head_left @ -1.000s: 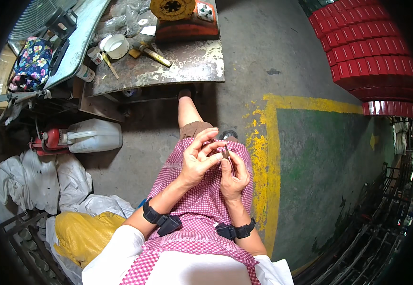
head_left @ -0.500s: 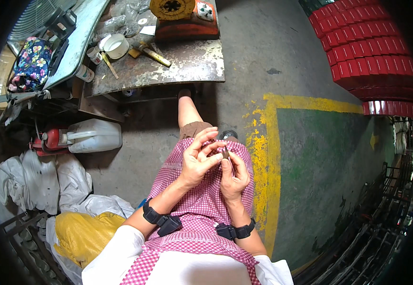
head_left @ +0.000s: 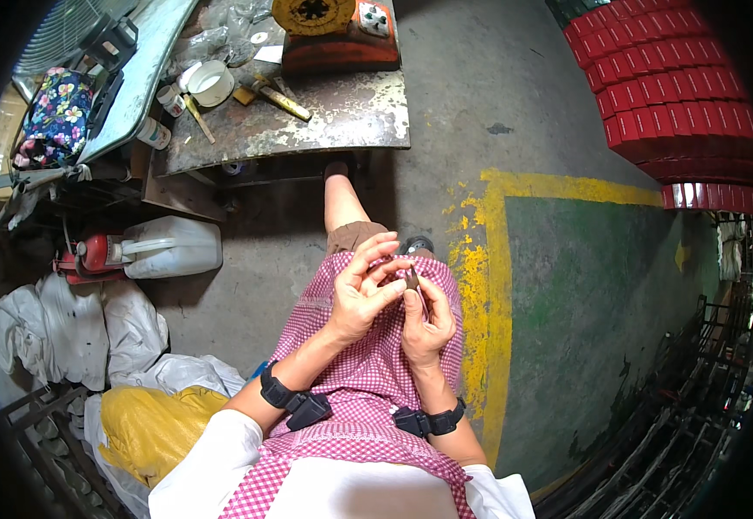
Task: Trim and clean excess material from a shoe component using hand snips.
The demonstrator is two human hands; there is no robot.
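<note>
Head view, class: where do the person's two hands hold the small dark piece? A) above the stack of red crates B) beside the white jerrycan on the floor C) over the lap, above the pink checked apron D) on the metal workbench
C: the left hand and right hand meet around the small dark piece over the pink checked apron, well short of the metal workbench.

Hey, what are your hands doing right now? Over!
Both hands up over the lap. Left hand and right hand pinch a small dark part between fingertips. Nothing in the way.
</note>
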